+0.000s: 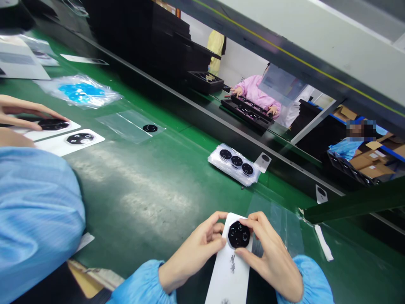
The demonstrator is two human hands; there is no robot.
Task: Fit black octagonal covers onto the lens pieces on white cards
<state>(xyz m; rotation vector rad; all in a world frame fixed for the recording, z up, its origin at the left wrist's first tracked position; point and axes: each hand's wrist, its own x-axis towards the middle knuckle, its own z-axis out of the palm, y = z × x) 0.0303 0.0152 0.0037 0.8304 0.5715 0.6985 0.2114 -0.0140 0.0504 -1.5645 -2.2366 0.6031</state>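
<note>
A white phone back panel (229,278) with dark lettering lies in front of me, tilted up, its top end between my hands. A round black camera lens cover (238,234) with several lens rings sits near that top end. My left hand (201,242) grips the panel's left edge, fingers curled behind it and thumb in front. With thumb and fingertips, my right hand (268,251) pinches around the lens cover's right side. Beyond my hands, a stack of clear trays (234,164) shows three more black lens covers.
At left, a co-worker's hand (28,114) rests on a white panel, beside another panel (60,145). A clear film with a black cover (149,128) and a bag of blue discs (82,92) lie behind. A green beam (357,200) juts in at right. Other people work beyond the conveyor.
</note>
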